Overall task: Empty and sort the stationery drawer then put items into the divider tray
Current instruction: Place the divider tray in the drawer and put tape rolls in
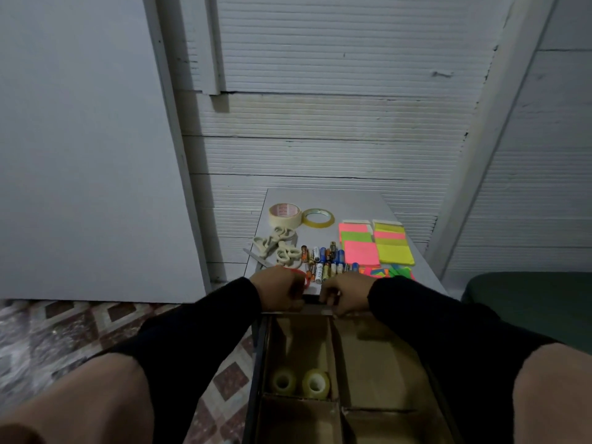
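A cardboard divider tray (335,344) sits in the open dark drawer (256,354) between my knees. Two small clear tape rolls (299,382) stand in its left compartment. My left hand (278,291) and my right hand (345,294) are both at the tray's far edge, fingers curled over it. On the white table (326,197) behind lie a masking tape roll (285,214), a yellowish clear tape roll (317,217), white-handled scissors (278,247), several batteries (324,261), and pink (357,248) and yellow sticky notes (394,249). A red scissor handle (302,276) shows by my left hand.
A white panel wall rises behind the table. A large white board (89,155) leans at the left. A dark green seat (528,299) stands to the right. Patterned floor tiles (80,322) show at the left. Small coloured paper flags (387,271) lie near the table's front.
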`<state>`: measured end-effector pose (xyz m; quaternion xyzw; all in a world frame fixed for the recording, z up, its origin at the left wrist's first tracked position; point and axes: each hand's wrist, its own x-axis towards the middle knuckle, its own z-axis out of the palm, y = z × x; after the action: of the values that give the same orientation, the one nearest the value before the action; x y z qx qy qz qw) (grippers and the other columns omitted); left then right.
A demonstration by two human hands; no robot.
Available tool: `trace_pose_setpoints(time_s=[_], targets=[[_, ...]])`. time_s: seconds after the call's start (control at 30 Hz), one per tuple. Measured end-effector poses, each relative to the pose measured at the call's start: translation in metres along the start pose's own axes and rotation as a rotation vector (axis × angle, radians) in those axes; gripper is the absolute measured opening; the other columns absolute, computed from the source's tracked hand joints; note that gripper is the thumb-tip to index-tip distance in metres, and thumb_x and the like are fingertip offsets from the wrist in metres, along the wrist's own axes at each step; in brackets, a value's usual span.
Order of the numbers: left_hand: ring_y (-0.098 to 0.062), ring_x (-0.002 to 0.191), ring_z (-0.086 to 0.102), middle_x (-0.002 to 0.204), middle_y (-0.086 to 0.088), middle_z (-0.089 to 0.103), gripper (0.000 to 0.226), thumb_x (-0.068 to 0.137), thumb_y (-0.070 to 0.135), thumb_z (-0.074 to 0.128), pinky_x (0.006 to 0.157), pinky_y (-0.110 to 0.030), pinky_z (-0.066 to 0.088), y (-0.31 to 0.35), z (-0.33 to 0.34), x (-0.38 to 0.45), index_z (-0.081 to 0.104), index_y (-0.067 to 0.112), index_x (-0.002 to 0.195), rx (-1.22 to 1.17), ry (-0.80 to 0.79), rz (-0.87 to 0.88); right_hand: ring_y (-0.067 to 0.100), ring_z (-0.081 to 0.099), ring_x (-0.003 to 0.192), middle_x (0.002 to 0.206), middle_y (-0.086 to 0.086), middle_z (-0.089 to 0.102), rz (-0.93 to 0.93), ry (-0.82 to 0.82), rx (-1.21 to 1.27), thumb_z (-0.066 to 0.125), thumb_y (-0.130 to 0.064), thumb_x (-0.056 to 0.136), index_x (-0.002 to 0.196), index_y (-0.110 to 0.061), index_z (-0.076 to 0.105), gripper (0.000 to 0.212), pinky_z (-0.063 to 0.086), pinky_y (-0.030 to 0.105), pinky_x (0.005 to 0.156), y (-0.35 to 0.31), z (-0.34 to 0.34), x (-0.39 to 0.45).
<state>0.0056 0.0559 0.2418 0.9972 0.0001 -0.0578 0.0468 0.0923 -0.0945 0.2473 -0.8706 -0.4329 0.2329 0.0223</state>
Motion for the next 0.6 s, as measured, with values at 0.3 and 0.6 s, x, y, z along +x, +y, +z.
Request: trace_pose_setpoints(time_s=[0.3,0.6], targets=[[-0.024,0.094,0.06,0.102,-0.007,0.065,0.028,0.09,0.035,0.055,0.08,-0.031,0.048,-0.009,-0.029,0.044,0.059,0.012,0.104,0.035,0.098,-0.008,0.022,0.062,0.1,0.112,0.008,0.065,-0.005,0.189,0.03,0.062,-0.007,0.085,0.111,-0.011,0.062,0.027,0.049,0.029,0.084,0.018,-0.049,0.027],[-0.024,0.101,0.058,0.112,-0.007,0.06,0.028,0.094,0.036,0.049,0.079,-0.033,0.046,-0.045,-0.04,0.099,0.057,0.013,0.107,0.11,0.231,-0.137,0.022,0.057,0.11,0.119,0.007,0.061,0.009,0.324,-0.056,0.058,-0.012,0.089,0.113,-0.01,0.062,0.025,0.041,0.025,0.084,0.031,-0.085,0.088]])
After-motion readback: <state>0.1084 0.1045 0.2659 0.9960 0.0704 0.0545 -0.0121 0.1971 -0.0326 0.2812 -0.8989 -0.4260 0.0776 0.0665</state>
